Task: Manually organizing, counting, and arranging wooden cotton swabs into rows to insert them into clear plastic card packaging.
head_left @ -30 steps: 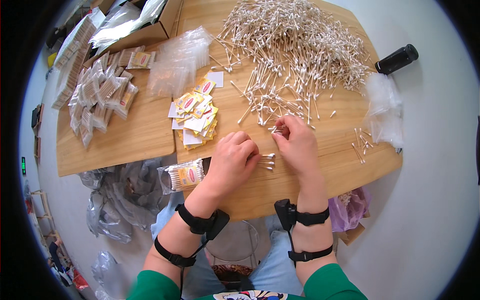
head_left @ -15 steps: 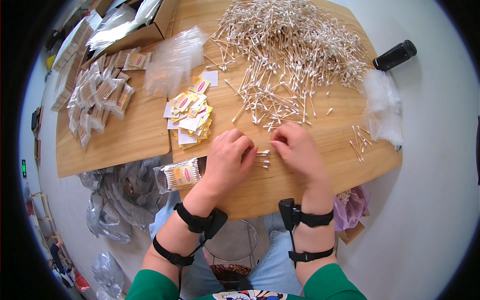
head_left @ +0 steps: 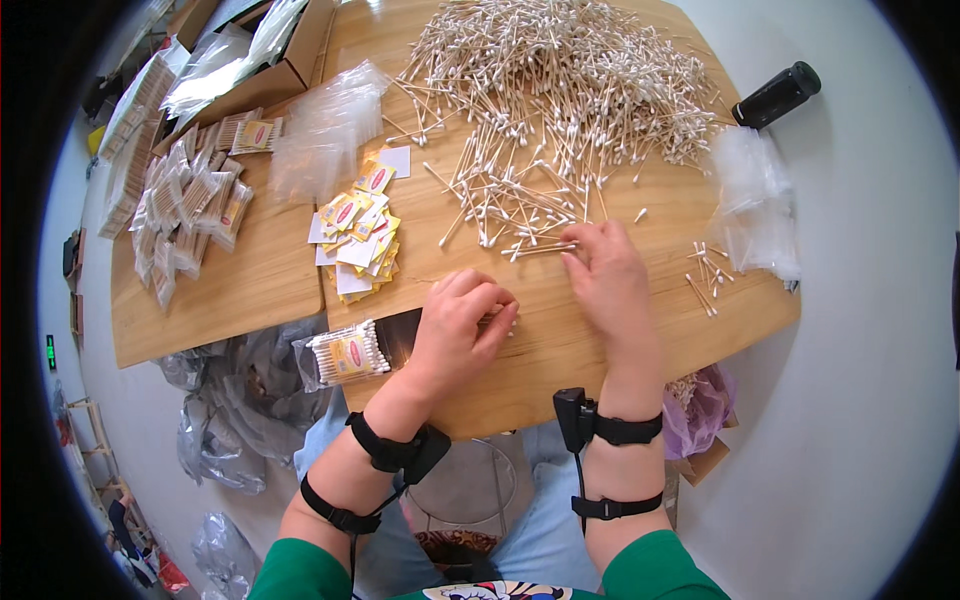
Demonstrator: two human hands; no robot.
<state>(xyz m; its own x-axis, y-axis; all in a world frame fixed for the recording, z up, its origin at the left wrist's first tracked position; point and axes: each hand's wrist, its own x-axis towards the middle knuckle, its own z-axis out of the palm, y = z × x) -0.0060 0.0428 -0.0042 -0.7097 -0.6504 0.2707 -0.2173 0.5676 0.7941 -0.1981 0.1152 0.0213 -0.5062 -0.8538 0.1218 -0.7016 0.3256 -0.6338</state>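
My left hand [head_left: 460, 325] is closed low over the near part of the table, fingers curled round a few cotton swabs; only some white tips show past its fingertips. My right hand [head_left: 612, 282] reaches to the near edge of the loose cotton swabs [head_left: 570, 95], thumb and forefinger pinching the end of one cotton swab [head_left: 538, 249]. Left of my left hand lies a clear packet of swabs [head_left: 348, 353] with a yellow label. A dark, shiny flat piece [head_left: 400, 335] shows between that packet and my left hand.
Yellow and white cards [head_left: 360, 235] lie piled left of centre, below clear plastic bags [head_left: 330, 130]. Filled swab packets [head_left: 190, 205] and an open carton [head_left: 290, 70] occupy the left. At right are a black bottle [head_left: 776, 95], more bags [head_left: 755, 205] and several stray swabs [head_left: 706, 275].
My right hand has moved away from beside my left hand, up and slightly right to the edge of the swab pile. My left hand stays closed near its place. The view has shifted slightly.
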